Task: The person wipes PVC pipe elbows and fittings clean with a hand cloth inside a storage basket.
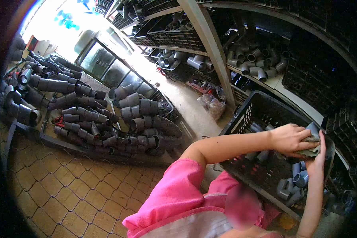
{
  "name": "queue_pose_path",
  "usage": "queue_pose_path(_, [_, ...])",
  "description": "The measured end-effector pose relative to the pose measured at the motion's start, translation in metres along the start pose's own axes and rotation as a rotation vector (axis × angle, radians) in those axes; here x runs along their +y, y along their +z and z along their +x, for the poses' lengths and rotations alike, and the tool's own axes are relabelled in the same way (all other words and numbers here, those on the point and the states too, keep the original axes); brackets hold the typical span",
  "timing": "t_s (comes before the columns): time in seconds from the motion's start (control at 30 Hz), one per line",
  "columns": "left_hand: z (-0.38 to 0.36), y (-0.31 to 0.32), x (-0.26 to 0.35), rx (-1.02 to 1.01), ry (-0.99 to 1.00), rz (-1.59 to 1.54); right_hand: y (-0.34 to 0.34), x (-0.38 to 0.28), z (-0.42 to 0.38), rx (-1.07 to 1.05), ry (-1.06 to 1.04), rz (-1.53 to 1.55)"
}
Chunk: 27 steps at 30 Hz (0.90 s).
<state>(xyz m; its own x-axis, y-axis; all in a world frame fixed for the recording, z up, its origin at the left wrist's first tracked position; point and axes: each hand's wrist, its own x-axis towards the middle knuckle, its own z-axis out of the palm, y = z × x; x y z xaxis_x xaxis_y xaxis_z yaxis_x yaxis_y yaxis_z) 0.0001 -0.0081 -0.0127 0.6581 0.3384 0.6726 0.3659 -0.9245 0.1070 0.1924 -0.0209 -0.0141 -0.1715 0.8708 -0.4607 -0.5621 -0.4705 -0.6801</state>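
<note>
My left hand (292,139) reaches across from the left, its fingers closed on a grey-green cloth (311,149). The cloth is pressed around a grey plastic pipe fitting (313,128), of which only the upper end shows. My right hand (318,158) comes up from the lower right and grips the fitting from the other side, one finger stretched along it. Both hands are above a black plastic crate (242,168). Inside the crate lie several loose grey pipe fittings (300,179), some below my hands.
Shelves with black crates and grey elbow fittings (258,73) rise behind the crate. Stacked rows of grey fittings (87,115) stand at left behind wire mesh (67,186). A plastic bag (212,106) lies on the floor (186,105) by the shelf post (210,43).
</note>
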Motion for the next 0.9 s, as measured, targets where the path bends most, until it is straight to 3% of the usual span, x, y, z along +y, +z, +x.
queue_pose_path(0.13, [0.008, -0.005, -0.011, 0.009, 0.014, -0.026, -0.005, -0.003, 0.003, 0.000, -0.001, -0.033])
queue_pose_path(0.27, [0.010, 0.005, -0.002, 0.006, -0.028, 0.171, -0.022, 0.001, 0.015, -0.010, -0.011, -0.027])
queue_pose_path(0.5, [0.007, -0.002, -0.009, 0.141, -0.297, 0.316, -0.005, 0.011, 0.015, -0.057, -0.106, -0.109])
queue_pose_path(0.6, [0.010, 0.001, -0.005, 0.110, -0.293, 0.209, -0.004, 0.005, 0.011, -0.014, -0.127, -0.077])
queue_pose_path(0.7, [0.006, 0.010, 0.005, 0.029, -0.092, 0.144, -0.035, 0.005, 0.030, -0.120, -0.122, -0.065])
queue_pose_path(0.73, [0.004, 0.013, 0.009, 0.013, -0.053, 0.150, -0.026, 0.001, 0.024, -0.069, -0.113, -0.107])
queue_pose_path(0.8, [0.000, 0.007, 0.007, 0.003, -0.070, 0.198, 0.000, -0.001, 0.010, 0.033, -0.092, -0.189])
queue_pose_path(0.9, [0.005, -0.001, -0.002, 0.055, -0.230, 0.266, -0.007, 0.006, 0.020, -0.026, -0.070, -0.069])
